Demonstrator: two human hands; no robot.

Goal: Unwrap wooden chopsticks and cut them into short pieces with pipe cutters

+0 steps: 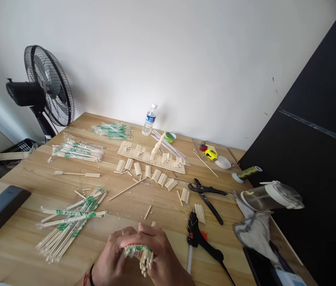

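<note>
Both my hands close around one bundle of wooden chopsticks (145, 260) with a green-printed paper band, near the table's front edge. My left hand (112, 254) grips the bundle from the left, and my right hand (163, 254) wraps it from the right. The stick ends poke out below my fingers. A loose heap of wrapped chopsticks (69, 222) lies just left of my hands. A black glue gun (199, 240) lies just right of them.
A stick-built flat panel (151, 157) and small glued stick blocks (162, 178) sit mid-table. Black cutters (208, 194), a water bottle (149, 120), thread spool (246, 173), plastic jar (271, 196) and cloth (254, 230) lie to the right. More wrapped packs (77, 151) and a fan (47, 89) stand far left.
</note>
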